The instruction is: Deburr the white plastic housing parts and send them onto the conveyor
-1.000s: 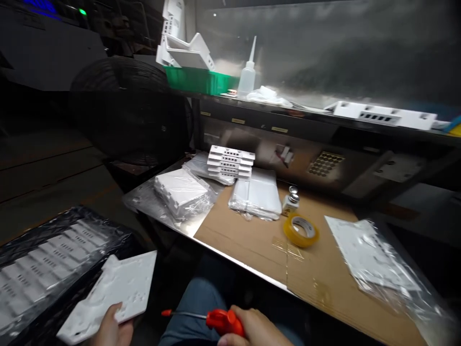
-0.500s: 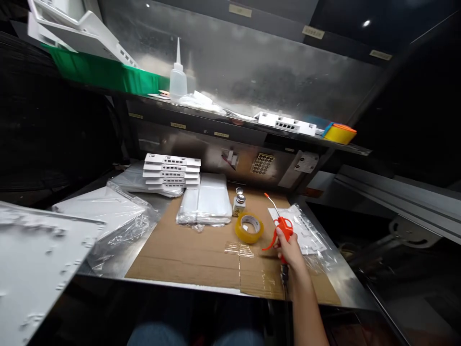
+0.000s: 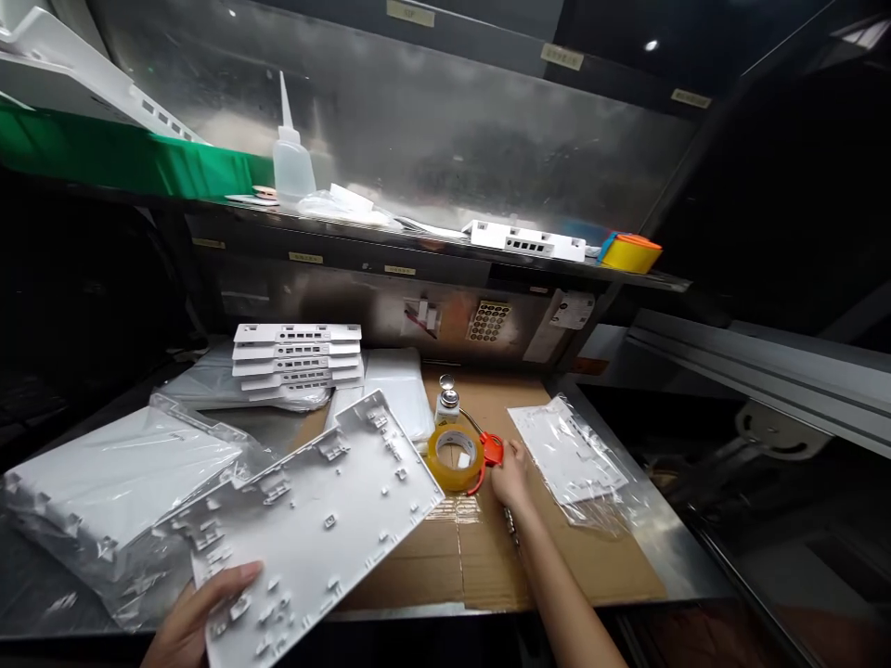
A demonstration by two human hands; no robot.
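Note:
My left hand (image 3: 201, 612) grips the lower left corner of a white plastic casing panel (image 3: 348, 515), thumb on its inner face. Clips and posts stud that face, which is tilted toward me. My right hand (image 3: 511, 473) is closed round a red air blow gun (image 3: 493, 449), low over the cardboard (image 3: 432, 561); its thin nozzle points back and left. Right beside the gun is a roll of yellowish clear tape (image 3: 452, 478), partly in front of its trigger. A small pump-top bottle (image 3: 447, 404) stands behind the tape.
At the back left is a stack of white casings (image 3: 299, 362) by flat plastic bags (image 3: 396, 390). Bagged white panels lie left (image 3: 132, 473) and right (image 3: 571, 459). The shelf (image 3: 418, 237) above carries a squeeze bottle (image 3: 292, 167), a green bin (image 3: 125, 158) and a yellow roll (image 3: 630, 252).
The white panel has come in from the left edge toward the middle, with my left hand now visible on it. My right hand has moved left with the blow gun, beside the tape roll.

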